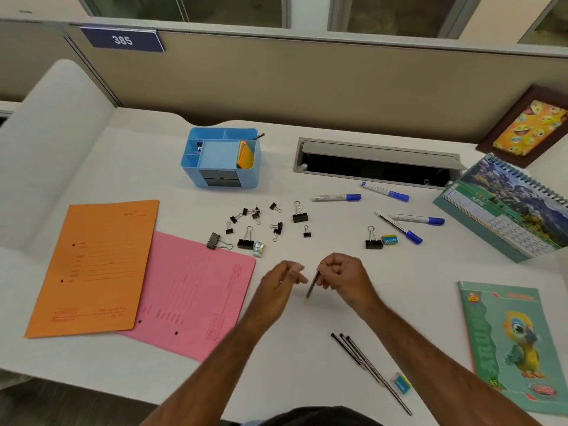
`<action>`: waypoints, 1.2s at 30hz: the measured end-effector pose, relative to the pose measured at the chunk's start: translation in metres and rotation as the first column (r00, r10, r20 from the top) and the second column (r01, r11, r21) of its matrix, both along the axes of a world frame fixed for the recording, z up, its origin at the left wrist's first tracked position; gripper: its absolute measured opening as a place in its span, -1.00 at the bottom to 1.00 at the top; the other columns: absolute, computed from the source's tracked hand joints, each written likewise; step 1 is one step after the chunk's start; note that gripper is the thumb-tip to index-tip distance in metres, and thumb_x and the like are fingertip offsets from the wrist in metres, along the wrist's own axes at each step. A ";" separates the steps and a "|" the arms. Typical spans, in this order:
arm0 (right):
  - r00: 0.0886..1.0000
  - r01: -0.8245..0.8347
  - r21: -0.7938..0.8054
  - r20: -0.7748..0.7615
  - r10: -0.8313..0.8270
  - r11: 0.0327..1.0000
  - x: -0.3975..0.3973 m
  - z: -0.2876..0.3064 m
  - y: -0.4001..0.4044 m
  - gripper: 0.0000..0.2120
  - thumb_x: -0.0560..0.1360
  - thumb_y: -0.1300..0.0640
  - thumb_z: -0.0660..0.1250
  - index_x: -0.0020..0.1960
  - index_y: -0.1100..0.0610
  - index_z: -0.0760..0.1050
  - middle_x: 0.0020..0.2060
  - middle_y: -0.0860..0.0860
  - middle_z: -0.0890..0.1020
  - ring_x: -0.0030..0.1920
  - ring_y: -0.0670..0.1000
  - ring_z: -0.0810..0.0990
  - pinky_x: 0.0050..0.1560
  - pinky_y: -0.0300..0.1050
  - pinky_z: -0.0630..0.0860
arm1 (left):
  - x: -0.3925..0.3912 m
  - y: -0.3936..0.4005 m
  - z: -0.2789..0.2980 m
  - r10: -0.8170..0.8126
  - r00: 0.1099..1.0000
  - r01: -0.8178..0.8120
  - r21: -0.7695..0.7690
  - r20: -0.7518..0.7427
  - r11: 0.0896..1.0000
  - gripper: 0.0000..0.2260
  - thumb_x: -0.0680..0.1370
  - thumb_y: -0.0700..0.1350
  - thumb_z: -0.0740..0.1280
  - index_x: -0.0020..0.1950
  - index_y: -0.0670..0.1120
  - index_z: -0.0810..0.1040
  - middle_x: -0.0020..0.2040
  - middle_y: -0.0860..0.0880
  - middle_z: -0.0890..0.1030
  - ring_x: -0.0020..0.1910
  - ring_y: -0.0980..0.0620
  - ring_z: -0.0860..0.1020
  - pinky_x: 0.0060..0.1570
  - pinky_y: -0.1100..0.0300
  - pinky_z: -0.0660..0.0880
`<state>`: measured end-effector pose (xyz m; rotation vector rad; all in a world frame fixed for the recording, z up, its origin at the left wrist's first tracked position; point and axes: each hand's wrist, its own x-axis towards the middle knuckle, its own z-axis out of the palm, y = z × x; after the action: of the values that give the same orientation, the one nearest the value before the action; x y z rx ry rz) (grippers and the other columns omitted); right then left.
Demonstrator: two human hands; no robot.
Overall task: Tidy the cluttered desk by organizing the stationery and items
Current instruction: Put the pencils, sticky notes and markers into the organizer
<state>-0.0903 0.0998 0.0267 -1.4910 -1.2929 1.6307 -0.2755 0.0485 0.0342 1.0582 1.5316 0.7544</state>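
Loose pencils [368, 368], 3 of them, lie nearest on the bench [301, 333], while beyond them the right hand [341, 279] pinches 1 light, stiff, breakable-tipped pencil [313, 286] by its upper shaft, and the left hand [281, 282] hangs beside it, fingers loosely curled, empty.

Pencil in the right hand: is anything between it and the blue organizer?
Scattered binder clips lie on the desk between the pencil in the right hand and the blue organizer. Lifted over them, nothing visible blocks it.
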 end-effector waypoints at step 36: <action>0.319 -0.644 -0.321 0.712 0.626 0.694 0.019 -0.019 -0.043 -0.80 0.39 -0.11 0.38 -0.17 0.01 0.50 -0.12 -0.05 0.67 -0.11 0.02 0.66 -0.07 -0.11 0.53 | -0.115 0.136 0.067 0.505 0.863 -0.463 0.417 0.010 0.782 -0.73 0.64 0.01 0.40 0.30 -0.03 0.67 0.18 0.10 0.68 0.27 0.09 0.60 0.02 0.23 0.65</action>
<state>-0.0710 0.0563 0.0072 -1.9138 -2.7035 1.3145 -0.3906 0.1847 0.1015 1.0119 1.8120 1.4528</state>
